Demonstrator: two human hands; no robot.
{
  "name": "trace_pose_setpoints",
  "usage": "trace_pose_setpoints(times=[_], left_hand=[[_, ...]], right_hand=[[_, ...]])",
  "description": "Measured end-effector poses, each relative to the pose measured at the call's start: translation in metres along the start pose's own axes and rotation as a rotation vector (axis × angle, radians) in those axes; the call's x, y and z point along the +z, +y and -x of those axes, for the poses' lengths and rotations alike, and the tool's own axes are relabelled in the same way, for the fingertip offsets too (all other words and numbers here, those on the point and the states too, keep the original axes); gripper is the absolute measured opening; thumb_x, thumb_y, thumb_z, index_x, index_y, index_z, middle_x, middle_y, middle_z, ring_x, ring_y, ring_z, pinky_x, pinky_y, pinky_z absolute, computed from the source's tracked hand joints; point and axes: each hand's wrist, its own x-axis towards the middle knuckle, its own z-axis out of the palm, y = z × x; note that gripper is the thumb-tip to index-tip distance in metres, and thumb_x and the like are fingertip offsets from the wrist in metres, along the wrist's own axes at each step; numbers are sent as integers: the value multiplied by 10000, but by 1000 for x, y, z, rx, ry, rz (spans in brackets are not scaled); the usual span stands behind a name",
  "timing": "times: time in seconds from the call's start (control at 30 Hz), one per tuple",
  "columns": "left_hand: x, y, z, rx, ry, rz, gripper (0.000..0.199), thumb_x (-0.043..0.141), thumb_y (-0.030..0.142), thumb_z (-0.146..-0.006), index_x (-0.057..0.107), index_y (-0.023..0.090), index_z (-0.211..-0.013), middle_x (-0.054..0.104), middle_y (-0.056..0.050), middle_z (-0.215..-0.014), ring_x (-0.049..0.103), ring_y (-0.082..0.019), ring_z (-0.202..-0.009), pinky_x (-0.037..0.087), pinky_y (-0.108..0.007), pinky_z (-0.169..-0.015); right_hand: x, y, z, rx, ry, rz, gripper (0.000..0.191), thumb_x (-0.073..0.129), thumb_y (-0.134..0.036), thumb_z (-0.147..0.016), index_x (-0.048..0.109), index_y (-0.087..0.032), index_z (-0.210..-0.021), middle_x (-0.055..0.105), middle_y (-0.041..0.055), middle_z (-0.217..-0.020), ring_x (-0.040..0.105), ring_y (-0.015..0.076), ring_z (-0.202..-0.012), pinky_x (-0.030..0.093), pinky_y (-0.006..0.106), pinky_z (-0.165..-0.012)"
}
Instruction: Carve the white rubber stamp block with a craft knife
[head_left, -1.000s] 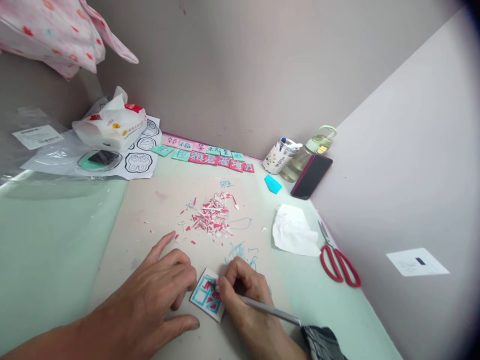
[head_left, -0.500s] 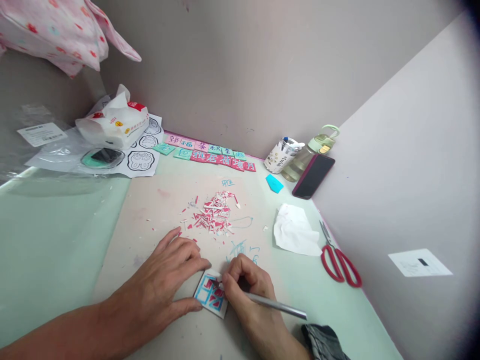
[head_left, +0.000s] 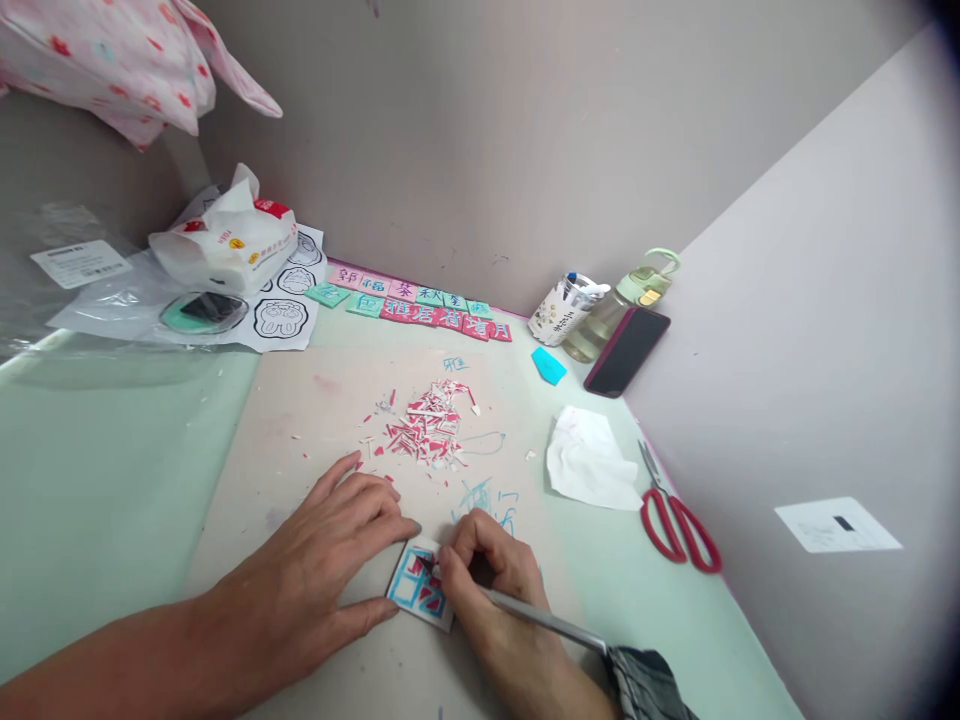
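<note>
A small white tile (head_left: 405,592) with blue lines and red patches lies on the beige board (head_left: 300,400). My left hand (head_left: 337,560) steadies it, thumb and index finger pressed against its left side and upper corner. In my right hand (head_left: 499,590) is a silver craft knife (head_left: 544,617), gripped like a pen, its dark tip on the upper part of the tile. Beyond my hands lies a heap of red and white shavings (head_left: 431,425). Blue pen marks show on the board, some partly hidden by my right hand.
Pink, green and red character tiles (head_left: 420,298) line the back. A tissue pack (head_left: 232,240) and printed sheets (head_left: 281,318) sit back left. On the right are a phone (head_left: 628,352), a bottle (head_left: 600,325), a pen jar (head_left: 564,308), crumpled tissue (head_left: 589,460) and red-handled scissors (head_left: 679,530).
The knife's rear end has swung slightly left and down, and my right fingers have shifted slightly left. My left hand stays against the tile.
</note>
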Motion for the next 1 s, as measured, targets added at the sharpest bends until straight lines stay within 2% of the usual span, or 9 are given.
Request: trace_pose_setpoints(times=[0.13,0.5,1.0], left_hand=[[-2,-2,0,4,-24,11,453,757,145,-847,566,291,-1231,639,4,-1143,587,-234,-1149,129,-521,-1237],[1,-2,0,-14,9,16,442,805,142,-833,583,286,-1187,643,17,-1089,584,-229,-1159,100,-514,-1241],[0,-1,1,-43,18,-6,399,796,169,-835,626,285,-1176,663,14,-1068,604,-238,-1144,147,-538,-1248]], right_hand=[[1,2,0,-6,0,15,284,554,-300,-878,405,-233,-645,428,-51,-605,376,125,-575,304,249,-536],[2,4,3,-41,-46,57,249,507,-258,-904,413,-229,-675,447,-47,-635,390,126,-608,301,258,-569],[1,1,6,-47,-50,92,253,526,-258,-907,437,-228,-672,490,-30,-641,436,140,-619,321,271,-584]])
